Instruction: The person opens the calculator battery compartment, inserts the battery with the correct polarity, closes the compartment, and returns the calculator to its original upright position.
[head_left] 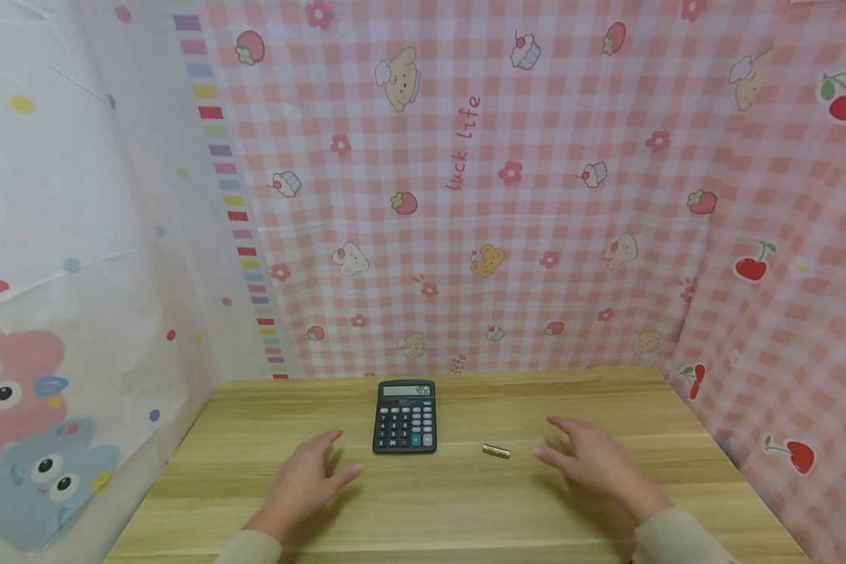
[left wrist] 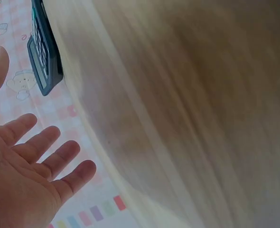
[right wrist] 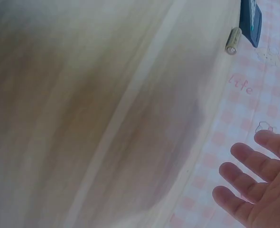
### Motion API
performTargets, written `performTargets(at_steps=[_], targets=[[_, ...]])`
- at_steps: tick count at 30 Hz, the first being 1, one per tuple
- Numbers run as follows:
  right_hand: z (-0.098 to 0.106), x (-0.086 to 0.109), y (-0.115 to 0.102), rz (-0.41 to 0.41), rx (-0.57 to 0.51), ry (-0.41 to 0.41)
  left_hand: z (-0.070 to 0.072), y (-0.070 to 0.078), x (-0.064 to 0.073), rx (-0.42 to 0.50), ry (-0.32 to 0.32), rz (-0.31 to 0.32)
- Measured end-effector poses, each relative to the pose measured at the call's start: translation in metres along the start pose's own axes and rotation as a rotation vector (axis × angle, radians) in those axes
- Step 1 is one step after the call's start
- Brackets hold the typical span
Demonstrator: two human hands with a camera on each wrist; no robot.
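A black desk calculator (head_left: pixel 405 417) lies face up on the wooden table, digits showing on its display; its edge also appears in the left wrist view (left wrist: pixel 46 52). To its right lies a small gold cylindrical battery (head_left: pixel 497 451), seen end-on in the right wrist view (right wrist: pixel 233 41). My left hand (head_left: pixel 306 479) hovers over the table left of the calculator, fingers spread and holding nothing. On the other side, my right hand (head_left: pixel 592 458) is nearest the battery, its thumb pointing toward it with a gap between. Its fingers (right wrist: pixel 242 175) are relaxed and apart.
The wooden table (head_left: pixel 465 517) reaches back to a pink checked curtain (head_left: pixel 507 219) with cartoon prints. A white printed cloth (head_left: pixel 113 274) hangs at the left, and a cherry-patterned cloth (head_left: pixel 782 313) at the right.
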State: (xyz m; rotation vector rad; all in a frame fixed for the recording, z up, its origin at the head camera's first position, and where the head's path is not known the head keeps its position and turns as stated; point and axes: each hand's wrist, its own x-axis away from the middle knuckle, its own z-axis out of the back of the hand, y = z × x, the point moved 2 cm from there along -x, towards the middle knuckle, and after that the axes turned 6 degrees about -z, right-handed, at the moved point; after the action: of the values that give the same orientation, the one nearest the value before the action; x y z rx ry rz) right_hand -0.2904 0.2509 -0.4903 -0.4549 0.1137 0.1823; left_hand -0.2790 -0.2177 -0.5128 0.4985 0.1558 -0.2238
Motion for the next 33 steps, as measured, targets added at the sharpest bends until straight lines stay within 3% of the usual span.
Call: performTargets(at_steps=[23,33], targets=[[-0.018,-0.018,-0.036,0.007,-0.073,-0.054,-0.011,0.018,-0.01,0.043,-0.012,0.009],[-0.025,-0.025,-0.052,0.003,-0.097,-0.087,-0.014,0.019,-0.015,0.043,0.0,0.016]])
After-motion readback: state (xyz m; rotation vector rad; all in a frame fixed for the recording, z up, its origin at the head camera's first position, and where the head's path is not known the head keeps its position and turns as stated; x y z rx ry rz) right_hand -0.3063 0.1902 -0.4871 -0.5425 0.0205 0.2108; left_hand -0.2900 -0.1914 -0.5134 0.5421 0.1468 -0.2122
